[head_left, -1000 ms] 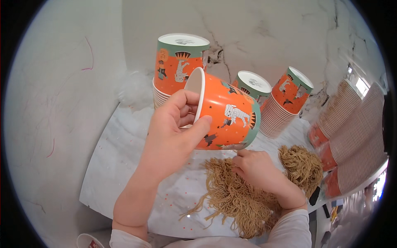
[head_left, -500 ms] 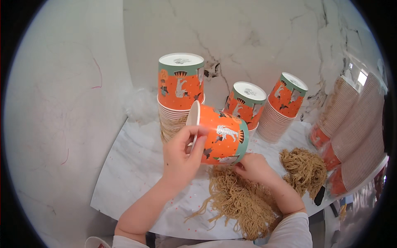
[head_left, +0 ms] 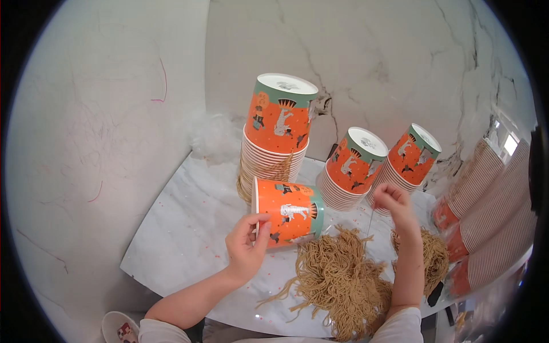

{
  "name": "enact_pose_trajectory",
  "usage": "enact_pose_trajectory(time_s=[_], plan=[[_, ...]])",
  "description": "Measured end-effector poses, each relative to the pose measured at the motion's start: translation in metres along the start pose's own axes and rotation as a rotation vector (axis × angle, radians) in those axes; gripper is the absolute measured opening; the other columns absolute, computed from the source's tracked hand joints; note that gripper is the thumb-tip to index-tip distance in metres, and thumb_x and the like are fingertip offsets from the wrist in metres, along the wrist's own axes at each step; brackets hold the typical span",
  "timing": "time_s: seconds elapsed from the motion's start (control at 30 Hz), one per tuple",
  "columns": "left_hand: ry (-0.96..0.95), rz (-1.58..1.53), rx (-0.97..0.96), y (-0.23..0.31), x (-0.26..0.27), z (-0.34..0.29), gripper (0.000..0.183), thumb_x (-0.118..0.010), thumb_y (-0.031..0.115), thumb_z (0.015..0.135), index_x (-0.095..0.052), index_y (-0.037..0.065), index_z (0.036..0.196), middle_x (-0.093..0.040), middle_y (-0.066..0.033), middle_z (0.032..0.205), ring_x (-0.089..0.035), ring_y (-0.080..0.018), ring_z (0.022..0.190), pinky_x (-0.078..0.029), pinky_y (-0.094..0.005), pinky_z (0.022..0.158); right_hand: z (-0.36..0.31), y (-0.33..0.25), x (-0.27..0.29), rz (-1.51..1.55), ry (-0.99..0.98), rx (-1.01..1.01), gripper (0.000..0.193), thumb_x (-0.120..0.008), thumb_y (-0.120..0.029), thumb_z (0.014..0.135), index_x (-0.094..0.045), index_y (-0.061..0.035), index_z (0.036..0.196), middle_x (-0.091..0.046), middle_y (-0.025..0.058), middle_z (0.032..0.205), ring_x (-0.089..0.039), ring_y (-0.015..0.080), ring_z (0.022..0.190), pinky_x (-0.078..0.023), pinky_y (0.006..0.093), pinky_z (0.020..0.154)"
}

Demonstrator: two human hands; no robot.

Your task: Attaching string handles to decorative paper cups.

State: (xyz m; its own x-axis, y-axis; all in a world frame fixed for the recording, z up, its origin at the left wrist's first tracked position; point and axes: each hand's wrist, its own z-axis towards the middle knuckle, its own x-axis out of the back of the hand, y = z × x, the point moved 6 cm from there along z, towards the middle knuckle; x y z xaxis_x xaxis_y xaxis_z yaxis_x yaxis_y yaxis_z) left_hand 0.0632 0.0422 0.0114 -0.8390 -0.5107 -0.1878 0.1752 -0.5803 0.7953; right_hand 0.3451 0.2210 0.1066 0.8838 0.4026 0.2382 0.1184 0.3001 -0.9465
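An orange paper tub with a green band lies on its side, its opening toward the left. My left hand grips it at the rim, thumb outside and fingers curled round the edge. To its right, my right hand is raised and closed in a pinch. From its fingertips a thin thread runs down toward the tub's base; its lower end is hard to make out. Below the right hand spreads a loose heap of tan yarn. A second yarn bundle is partly hidden behind my right forearm.
Upside-down tub stacks stand behind my hands: a tall one with tan strands round it, and two others. Wrapped tub stacks lean at the right. A marbled wall backs the table.
My right hand has lifted from beside the tub's base, up and to the right, drawing out the thin thread. The tub in my left hand is lower and more level. The view has shifted.
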Motion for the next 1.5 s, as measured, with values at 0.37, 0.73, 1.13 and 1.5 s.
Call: enact_pose_trajectory(time_s=[0.37, 0.73, 1.13, 1.5], plan=[[0.098, -0.108, 0.081, -0.016, 0.003, 0.014, 0.017, -0.058, -0.001, 0.099, -0.060, -0.005, 0.116, -0.063, -0.0023, 0.101, -0.057, -0.0033, 0.086, -0.047, -0.0171, 0.076, 0.083, -0.138, 0.028, 0.468, 0.319, 0.537, 0.015, -0.058, -0.016, 0.100, -0.063, -0.0019, 0.097, -0.062, 0.0019, 0.087, -0.060, 0.0112, 0.079, -0.054, 0.0328, 0.084], [0.237, -0.134, 0.001, -0.042, -0.003, 0.033, 0.017, -0.057, -0.001, 0.099, -0.060, -0.004, 0.116, -0.064, -0.0045, 0.108, -0.059, -0.0059, 0.098, -0.048, -0.0202, 0.085, 0.008, -0.164, -0.066, 0.014, 0.232, 0.675, 0.010, -0.061, -0.010, 0.097, -0.064, -0.0012, 0.101, -0.062, -0.0023, 0.084, -0.045, -0.0026, 0.065, -0.030, 0.0152, 0.054], [-0.127, -0.112, 0.098, -0.038, -0.007, 0.003, 0.028, -0.052, -0.002, 0.098, -0.060, -0.003, 0.125, -0.058, -0.0129, 0.126, -0.060, -0.0122, 0.108, -0.049, -0.0239, 0.089, 0.001, -0.057, -0.147, -0.397, -0.312, 0.408, 0.006, -0.068, 0.001, 0.085, -0.064, 0.0038, 0.088, -0.057, 0.0003, 0.079, -0.052, 0.0033, 0.068, -0.041, 0.0197, 0.057], [-0.218, 0.105, 0.036, -0.020, -0.012, 0.004, 0.029, -0.070, 0.004, 0.088, -0.066, -0.001, 0.117, -0.059, -0.0155, 0.129, -0.064, -0.0208, 0.106, -0.053, -0.0309, 0.090, 0.012, -0.048, -0.156, -0.336, -0.407, 0.322, 0.011, -0.068, -0.005, 0.084, -0.062, 0.0034, 0.089, -0.060, 0.0082, 0.075, -0.057, 0.0123, 0.065, -0.046, 0.0265, 0.060]])
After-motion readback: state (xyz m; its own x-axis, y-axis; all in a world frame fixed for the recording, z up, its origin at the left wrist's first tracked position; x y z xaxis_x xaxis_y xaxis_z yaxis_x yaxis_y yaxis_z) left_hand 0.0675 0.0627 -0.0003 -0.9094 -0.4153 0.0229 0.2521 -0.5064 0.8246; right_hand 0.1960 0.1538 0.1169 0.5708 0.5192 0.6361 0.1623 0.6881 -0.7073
